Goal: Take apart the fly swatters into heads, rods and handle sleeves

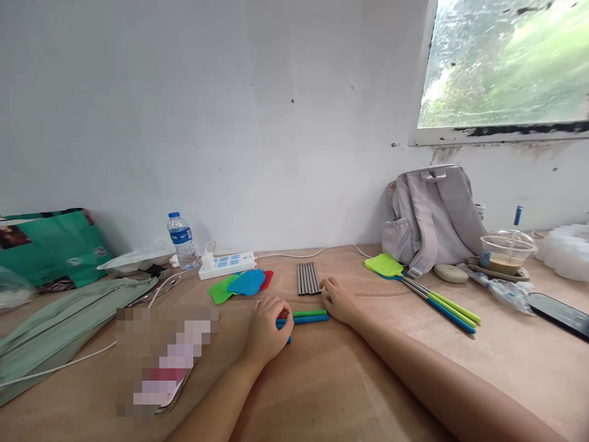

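My left hand (pixel 267 325) is curled over the left ends of several coloured handle tubes (pixel 309 316), green, blue and red, lying on the wooden table (pixel 322 380). At the tubes' right end my right hand (pixel 338 301) rests with its fingers bent, touching them and close to a row of several grey metal rods (pixel 308 279). Loose fly-swatter heads (pixel 243 283) in green, blue and red lie to the left of the rods.
Two assembled fly swatters (pixel 426 293) lie at right before a grey backpack (pixel 435 215). Also here are a water bottle (pixel 181 240), power strip (pixel 227 264), plastic cup (pixel 506 253), phone (pixel 559 313), green bag (pixel 50 245) and a grey-green cloth (pixel 59 325).
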Action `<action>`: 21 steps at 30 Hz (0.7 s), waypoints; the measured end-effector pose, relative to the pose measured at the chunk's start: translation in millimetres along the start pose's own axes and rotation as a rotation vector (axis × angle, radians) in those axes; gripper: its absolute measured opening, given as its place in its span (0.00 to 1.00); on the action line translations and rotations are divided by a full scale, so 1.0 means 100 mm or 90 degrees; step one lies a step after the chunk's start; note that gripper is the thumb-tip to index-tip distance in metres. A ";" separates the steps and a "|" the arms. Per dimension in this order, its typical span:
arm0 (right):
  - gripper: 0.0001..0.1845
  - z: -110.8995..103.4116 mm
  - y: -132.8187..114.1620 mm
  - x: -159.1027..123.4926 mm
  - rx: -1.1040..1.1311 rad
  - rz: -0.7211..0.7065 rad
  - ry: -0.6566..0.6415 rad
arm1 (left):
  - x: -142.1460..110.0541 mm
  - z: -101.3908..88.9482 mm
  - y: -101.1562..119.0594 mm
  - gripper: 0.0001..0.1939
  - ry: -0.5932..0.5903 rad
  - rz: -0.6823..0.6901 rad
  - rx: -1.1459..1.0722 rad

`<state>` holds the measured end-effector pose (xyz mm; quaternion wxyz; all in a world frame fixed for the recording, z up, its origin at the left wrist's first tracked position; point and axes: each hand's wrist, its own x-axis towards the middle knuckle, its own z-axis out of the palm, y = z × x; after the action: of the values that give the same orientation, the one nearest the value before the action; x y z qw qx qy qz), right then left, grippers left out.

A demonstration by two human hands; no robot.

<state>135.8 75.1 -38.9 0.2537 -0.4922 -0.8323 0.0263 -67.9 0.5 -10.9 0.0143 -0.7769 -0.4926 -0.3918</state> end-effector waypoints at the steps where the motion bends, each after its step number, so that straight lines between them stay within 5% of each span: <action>1: 0.15 0.00 0.00 0.04 -0.003 -0.001 -0.001 | 0.00 -0.01 0.00 0.05 -0.010 0.015 0.018; 13: 0.12 0.04 0.13 0.19 -0.015 -0.013 -0.053 | 0.00 -0.04 -0.13 0.07 -0.001 -0.033 0.057; 21: 0.07 0.04 0.15 0.15 -0.046 0.089 -0.055 | 0.01 0.00 -0.12 0.08 -0.032 -0.029 0.054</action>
<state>140.8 96.1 -40.7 0.1973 -0.5561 -0.8066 0.0348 -77.0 7.3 -15.3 0.0260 -0.7738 -0.5263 -0.3516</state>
